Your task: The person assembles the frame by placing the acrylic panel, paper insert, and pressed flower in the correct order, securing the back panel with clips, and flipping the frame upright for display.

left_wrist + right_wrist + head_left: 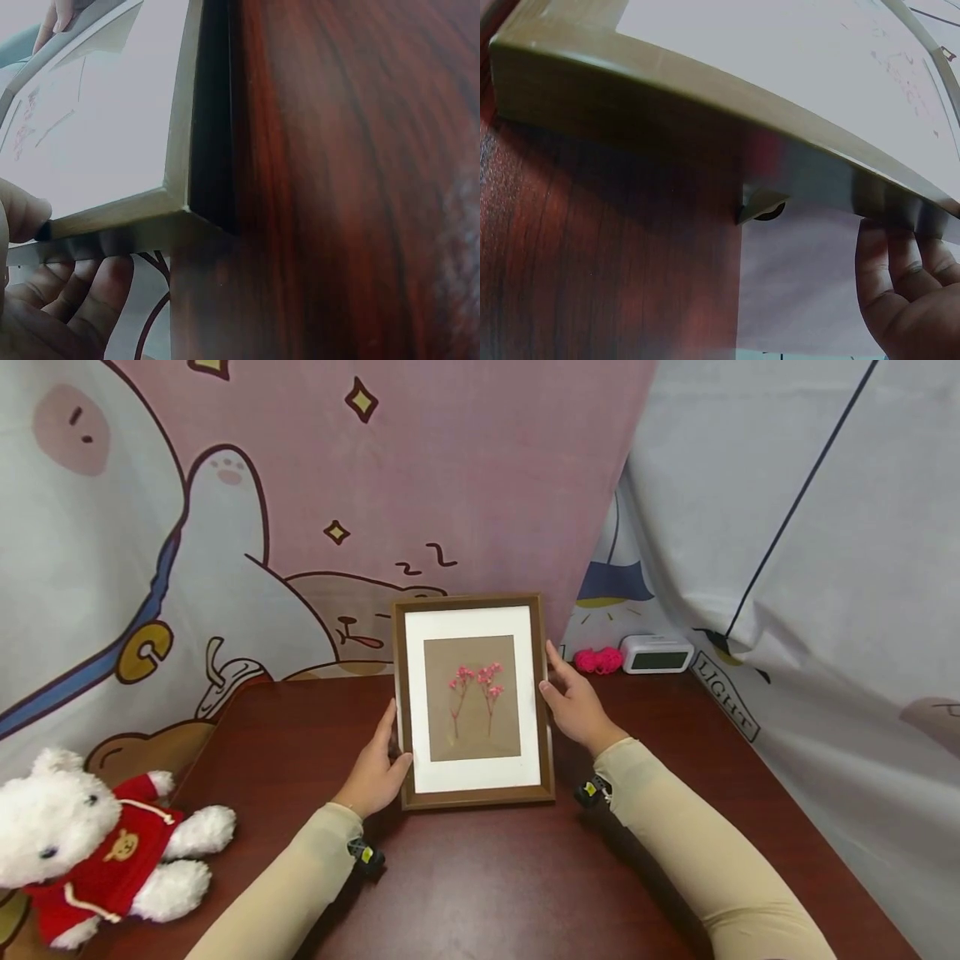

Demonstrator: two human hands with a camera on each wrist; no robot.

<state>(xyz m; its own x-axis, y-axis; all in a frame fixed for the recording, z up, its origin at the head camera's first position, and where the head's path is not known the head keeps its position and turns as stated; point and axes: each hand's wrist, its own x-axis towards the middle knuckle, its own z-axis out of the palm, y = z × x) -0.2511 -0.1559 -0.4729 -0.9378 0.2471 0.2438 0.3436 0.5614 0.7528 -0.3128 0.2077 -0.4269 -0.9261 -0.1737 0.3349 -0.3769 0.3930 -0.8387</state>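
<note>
A brown wooden picture frame [547,727] stands upright near the back of the table, leaning slightly. Inside it, a white mat surrounds two pink flower sprigs on tan paper. My left hand [377,774] grips the frame's lower left side; the left wrist view shows the thumb at the front edge and curled fingers [101,292] along the side. Higher up, my right hand [581,706] holds the opposite side, its fingertips [874,236] against the outer edge in the right wrist view. The frame's lower edge meets the dark red tabletop [345,187].
A white plush toy [142,852] in a red hoodie sits at the left table edge. A white digital clock [657,654] and a pink bow-shaped item [598,660] stand at the back right. Printed cloth [487,485] hangs behind the table.
</note>
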